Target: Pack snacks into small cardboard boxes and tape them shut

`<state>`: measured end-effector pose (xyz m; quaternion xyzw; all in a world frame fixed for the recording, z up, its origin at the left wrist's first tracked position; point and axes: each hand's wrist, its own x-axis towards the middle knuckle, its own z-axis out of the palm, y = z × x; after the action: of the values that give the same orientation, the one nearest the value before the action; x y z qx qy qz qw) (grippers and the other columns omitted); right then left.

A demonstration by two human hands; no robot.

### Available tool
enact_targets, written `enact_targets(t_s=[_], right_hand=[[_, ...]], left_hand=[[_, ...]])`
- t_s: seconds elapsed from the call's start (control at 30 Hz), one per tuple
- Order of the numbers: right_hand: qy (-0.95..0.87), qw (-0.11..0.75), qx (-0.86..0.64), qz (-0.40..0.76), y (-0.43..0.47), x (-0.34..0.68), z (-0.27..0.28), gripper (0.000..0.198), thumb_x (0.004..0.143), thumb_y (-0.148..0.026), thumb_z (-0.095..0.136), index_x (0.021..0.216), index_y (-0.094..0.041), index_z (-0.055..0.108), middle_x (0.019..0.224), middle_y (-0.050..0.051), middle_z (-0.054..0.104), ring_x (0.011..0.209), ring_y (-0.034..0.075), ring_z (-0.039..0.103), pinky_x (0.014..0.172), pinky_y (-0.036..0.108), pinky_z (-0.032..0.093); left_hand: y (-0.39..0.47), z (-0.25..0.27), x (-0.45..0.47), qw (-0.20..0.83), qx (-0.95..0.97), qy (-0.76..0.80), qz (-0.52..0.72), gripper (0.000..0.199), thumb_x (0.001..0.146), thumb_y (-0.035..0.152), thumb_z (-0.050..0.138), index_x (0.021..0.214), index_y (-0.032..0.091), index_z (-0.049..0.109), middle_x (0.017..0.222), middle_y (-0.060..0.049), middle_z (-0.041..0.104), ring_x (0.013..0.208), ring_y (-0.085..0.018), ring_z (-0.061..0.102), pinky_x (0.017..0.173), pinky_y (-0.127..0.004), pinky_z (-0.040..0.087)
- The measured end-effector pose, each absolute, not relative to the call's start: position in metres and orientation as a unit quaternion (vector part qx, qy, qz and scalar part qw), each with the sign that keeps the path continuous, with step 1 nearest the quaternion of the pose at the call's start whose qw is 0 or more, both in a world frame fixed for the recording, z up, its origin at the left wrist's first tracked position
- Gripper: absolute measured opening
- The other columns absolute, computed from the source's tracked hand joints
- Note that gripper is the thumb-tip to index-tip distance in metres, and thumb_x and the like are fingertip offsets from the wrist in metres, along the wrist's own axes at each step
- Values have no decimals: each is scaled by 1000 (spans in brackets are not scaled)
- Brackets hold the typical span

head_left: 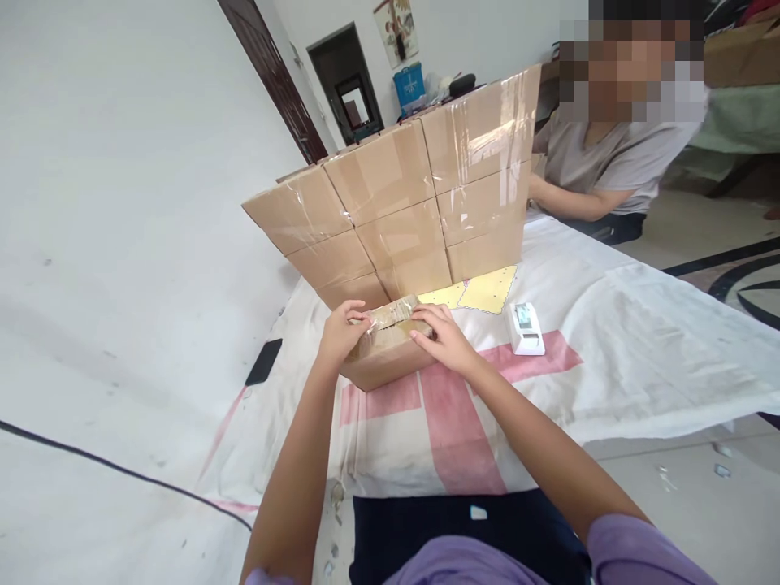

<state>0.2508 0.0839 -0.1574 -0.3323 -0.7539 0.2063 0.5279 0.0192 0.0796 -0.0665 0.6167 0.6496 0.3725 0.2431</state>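
Small brown cardboard box (383, 353) is held on the white cloth with pink stripes (609, 357), just in front of a stack of taped brown cartons (414, 195). Left hand (342, 331) is closed over the box's left top edge; right hand (444, 337) is laid flat, fingers spread, pressing the top flap. Clear tape is seen across the top seam, wrinkled, so sealing looks partly done; smoothing is judged left. White small device (524, 327) lies near, to the right. A seated person's sleeve (609, 162) is seen behind.
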Motion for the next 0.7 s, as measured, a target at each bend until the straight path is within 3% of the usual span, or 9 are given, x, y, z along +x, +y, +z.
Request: enact_targets(t_s=[0.23,0.47,0.7], right_hand=[[-752,531,-330,209,84,251,-159,27,95,-38,62,118,-26,66,132,9,63,125,30,51,105,52,47],[-749,529,-331,222,84,251,-160,27,96,-38,62,120,-26,65,134,8,63,127,29,49,105,51,48],[-748,530,-333,218,83,251,-159,27,96,-38,62,120,-26,66,135,8,62,128,30,49,107,52,46]], left_hand=[[69,-55,24,306,619,627,361,35,64,45,83,84,19,72,85,-6,76,85,-23,70,79,-34,52],[61,-36,24,351,584,617,394,42,61,50,87,87,20,70,84,-5,75,72,-19,66,66,-31,50],[65,-51,24,331,618,616,359,39,58,43,86,84,19,71,87,-5,73,84,-21,68,78,-33,52]])
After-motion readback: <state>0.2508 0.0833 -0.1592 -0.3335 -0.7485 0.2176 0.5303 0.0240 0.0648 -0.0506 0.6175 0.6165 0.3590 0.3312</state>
